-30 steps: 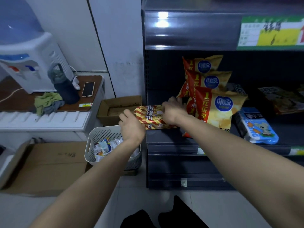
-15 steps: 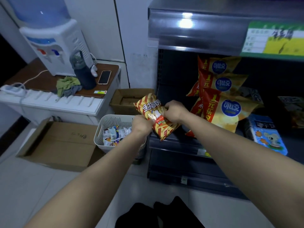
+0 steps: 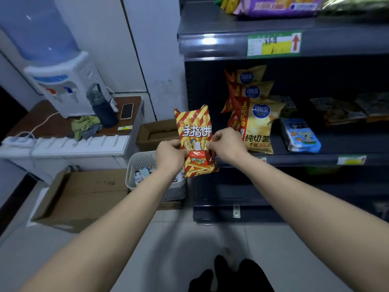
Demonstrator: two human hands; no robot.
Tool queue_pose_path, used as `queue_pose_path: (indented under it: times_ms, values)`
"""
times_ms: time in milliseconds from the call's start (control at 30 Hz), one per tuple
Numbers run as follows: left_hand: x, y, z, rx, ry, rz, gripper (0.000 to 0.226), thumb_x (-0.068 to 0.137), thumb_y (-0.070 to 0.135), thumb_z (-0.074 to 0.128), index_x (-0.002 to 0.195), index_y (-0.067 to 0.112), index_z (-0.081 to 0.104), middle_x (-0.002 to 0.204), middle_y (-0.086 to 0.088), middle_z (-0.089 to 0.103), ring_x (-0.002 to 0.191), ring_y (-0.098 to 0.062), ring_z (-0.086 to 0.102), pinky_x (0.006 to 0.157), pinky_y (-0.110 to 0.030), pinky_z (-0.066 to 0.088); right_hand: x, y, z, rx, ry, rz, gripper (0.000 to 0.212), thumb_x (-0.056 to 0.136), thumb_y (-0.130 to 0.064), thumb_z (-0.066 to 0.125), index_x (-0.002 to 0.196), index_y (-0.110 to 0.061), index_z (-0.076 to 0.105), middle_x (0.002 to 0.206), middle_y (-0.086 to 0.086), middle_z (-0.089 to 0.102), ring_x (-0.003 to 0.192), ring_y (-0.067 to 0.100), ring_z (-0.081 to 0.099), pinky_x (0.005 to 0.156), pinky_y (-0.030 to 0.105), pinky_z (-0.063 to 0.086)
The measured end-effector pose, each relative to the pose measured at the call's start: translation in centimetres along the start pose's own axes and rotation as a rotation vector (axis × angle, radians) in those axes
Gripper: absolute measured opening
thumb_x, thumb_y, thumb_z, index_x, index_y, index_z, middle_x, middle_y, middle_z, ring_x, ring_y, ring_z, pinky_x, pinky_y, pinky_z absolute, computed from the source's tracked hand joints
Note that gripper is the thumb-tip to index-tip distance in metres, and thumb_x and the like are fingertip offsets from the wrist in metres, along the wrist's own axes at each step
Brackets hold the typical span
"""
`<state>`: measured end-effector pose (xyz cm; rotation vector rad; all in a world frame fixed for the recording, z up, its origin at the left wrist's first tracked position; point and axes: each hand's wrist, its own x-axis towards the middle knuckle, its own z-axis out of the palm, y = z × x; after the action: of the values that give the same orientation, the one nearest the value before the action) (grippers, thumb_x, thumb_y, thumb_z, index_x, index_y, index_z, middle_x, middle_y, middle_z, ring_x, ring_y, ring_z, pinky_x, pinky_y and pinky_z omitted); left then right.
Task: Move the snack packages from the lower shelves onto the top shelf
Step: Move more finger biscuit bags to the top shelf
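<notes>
Dark shelf unit, purple packs on its top shelf, yellow chip bags printed 纯切薯 on the middle one. Before it, above a white basket, left hand and right hand pinch an upright striped bag reading 手指饼.

Purple package cut by upper edge. Dark packages far right too dim to identify. Fingers of left hand hidden behind striped bag.
</notes>
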<state>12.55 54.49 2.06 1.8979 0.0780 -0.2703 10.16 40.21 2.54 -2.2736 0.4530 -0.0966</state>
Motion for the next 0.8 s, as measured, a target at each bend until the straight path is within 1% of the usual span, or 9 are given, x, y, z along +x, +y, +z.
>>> queue_pose_path:
  times_ms: [67, 200, 300, 367, 500, 600, 667, 733, 800]
  values:
    - [-2.0, 0.1, -0.2, 0.026, -0.052, 0.032, 0.02, 0.088, 0.004, 0.06, 0.106, 0.005, 0.069, 0.105, -0.011, 0.07, 0.09, -0.022, 0.067, 0.085, -0.042, 0.055, -2.8, 0.1, -0.7, -0.003, 0.038, 0.013, 0.016, 0.085, -0.023, 0.068, 0.08, -0.008, 0.068, 0.091, 0.007, 0.069, 0.083, 0.021, 0.063, 0.066, 0.028, 0.046]
    - [-5.5, 1.4, 1.1, 0.077, -0.162, 0.113, 0.021, 0.088, 0.01, 0.062, 0.107, 0.008, 0.068, 0.106, -0.008, 0.07, 0.092, -0.021, 0.067, 0.084, -0.042, 0.056, -7.7, 0.8, -3.9, -0.024, 0.155, 0.058, 0.018, 0.085, -0.024, 0.068, 0.074, -0.011, 0.063, 0.087, 0.007, 0.066, 0.082, 0.022, 0.059, 0.065, 0.027, 0.041]
    - [-8.0, 3.6, 3.4, 0.093, -0.266, 0.212, 0.019, 0.088, 0.014, 0.063, 0.106, 0.01, 0.069, 0.104, -0.005, 0.071, 0.09, -0.018, 0.068, 0.082, -0.042, 0.057, -10.8, 1.7, -7.8, -0.027, 0.266, 0.104, 0.02, 0.085, -0.025, 0.067, 0.078, -0.006, 0.066, 0.091, 0.009, 0.068, 0.086, 0.025, 0.062, 0.068, 0.031, 0.047]
    - [-9.6, 5.3, 5.3, 0.112, -0.329, 0.285, 0.02, 0.088, 0.016, 0.063, 0.107, 0.011, 0.068, 0.105, -0.004, 0.071, 0.092, -0.018, 0.067, 0.083, -0.042, 0.056, -12.7, 2.5, -10.6, -0.033, 0.343, 0.129, 0.019, 0.085, -0.025, 0.067, 0.077, -0.008, 0.066, 0.091, 0.01, 0.069, 0.085, 0.025, 0.063, 0.069, 0.032, 0.048]
    - [-12.6, 9.3, 10.0, 0.086, -0.462, 0.387, 0.02, 0.087, 0.012, 0.063, 0.106, 0.012, 0.07, 0.103, -0.003, 0.072, 0.094, -0.021, 0.068, 0.085, -0.043, 0.055, -16.1, 4.4, -16.5, -0.054, 0.516, 0.187, 0.018, 0.085, -0.028, 0.067, 0.08, -0.011, 0.069, 0.09, 0.006, 0.068, 0.085, 0.023, 0.062, 0.068, 0.031, 0.047]
    - [-15.0, 12.1, 14.1, 0.095, -0.535, 0.489, 0.02, 0.088, 0.015, 0.063, 0.106, 0.011, 0.071, 0.097, 0.001, 0.072, 0.088, -0.016, 0.068, 0.078, -0.039, 0.058, -18.2, 6.3, -20.9, -0.045, 0.626, 0.221, 0.016, 0.085, -0.028, 0.067, 0.076, -0.015, 0.065, 0.088, 0.005, 0.069, 0.081, 0.02, 0.062, 0.065, 0.028, 0.044]
    - [-16.7, 13.9, 17.0, 0.067, -0.58, 0.523, 0.021, 0.088, 0.016, 0.063, 0.107, 0.012, 0.07, 0.097, 0.002, 0.072, 0.086, -0.013, 0.068, 0.076, -0.037, 0.058, -19.4, 7.8, -23.9, -0.039, 0.686, 0.23, 0.015, 0.085, -0.028, 0.067, 0.076, -0.016, 0.065, 0.089, 0.005, 0.07, 0.08, 0.021, 0.063, 0.066, 0.029, 0.047]
    - [-18.2, 15.7, 19.9, 0.048, -0.622, 0.555, 0.019, 0.087, 0.016, 0.063, 0.105, 0.013, 0.07, 0.098, 0.001, 0.072, 0.087, -0.012, 0.068, 0.077, -0.037, 0.058, -20.3, 9.4, -27.0, -0.017, 0.739, 0.237, 0.014, 0.085, -0.026, 0.068, 0.078, -0.015, 0.067, 0.089, 0.006, 0.071, 0.077, 0.021, 0.065, 0.069, 0.035, 0.054]
    - [-19.6, 17.4, 22.9, 0.015, -0.671, 0.594, 0.013, 0.087, 0.014, 0.063, 0.096, 0.018, 0.072, 0.092, 0.004, 0.073, 0.08, -0.007, 0.069, 0.07, -0.03, 0.058, -20.8, 11.2, -30.2, -0.002, 0.786, 0.233, 0.012, 0.085, -0.025, 0.068, 0.08, -0.013, 0.068, 0.088, 0.006, 0.072, 0.076, 0.022, 0.066, 0.073, 0.04, 0.056]
